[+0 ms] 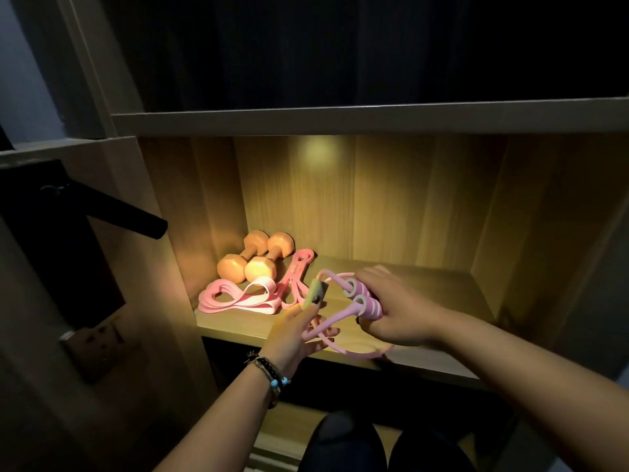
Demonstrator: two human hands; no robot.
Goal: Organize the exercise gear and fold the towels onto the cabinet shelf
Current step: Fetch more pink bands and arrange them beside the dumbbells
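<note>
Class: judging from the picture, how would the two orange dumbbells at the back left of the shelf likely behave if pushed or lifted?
The orange dumbbells look solid, so probably heavy for their size. Their faceted heads should resist rolling. Likely rigid, unlike the looped pink bands beside them.

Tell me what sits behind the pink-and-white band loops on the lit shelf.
Behind the band loops, two orange dumbbells lie side by side near the back left corner. A pink flat band runs beside them. Where the loops overlap its near end, that part is hidden.
</note>
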